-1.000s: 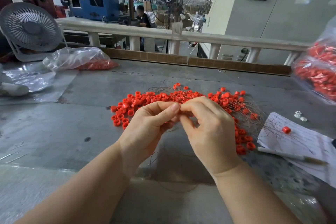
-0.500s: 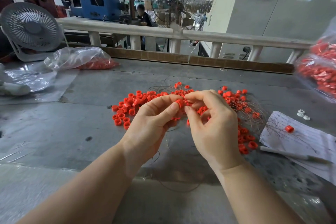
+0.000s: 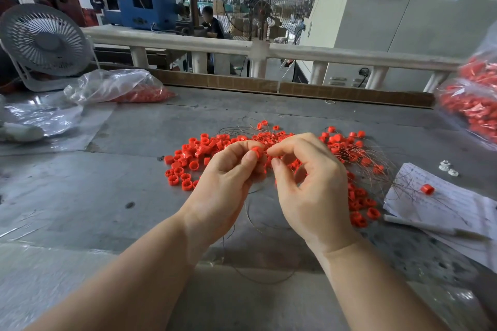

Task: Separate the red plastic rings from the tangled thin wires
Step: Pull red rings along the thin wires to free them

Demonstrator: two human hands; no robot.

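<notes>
Many small red plastic rings [image 3: 193,153] lie scattered across the grey table [image 3: 80,196], some caught in a tangle of thin dark wires [image 3: 376,166] on the right. My left hand [image 3: 223,180] pinches one red ring [image 3: 257,151] between thumb and forefinger, just above the pile. My right hand [image 3: 309,185] is beside it, thumb and forefinger nearly touching, pinching a thin wire that is hard to see. A loop of wire [image 3: 258,274] trails down below my wrists.
Right of the pile lies a handwritten paper [image 3: 451,204] with one red ring [image 3: 427,189] and a pen [image 3: 430,228] on it. Plastic bags of red parts sit at back left [image 3: 121,88] and far right [image 3: 473,105]. A white fan [image 3: 43,43] stands at left.
My hands have come slightly apart. The left thumb and forefinger now show a red ring, and the right fingers have opened away from it, drawing back to the right.
</notes>
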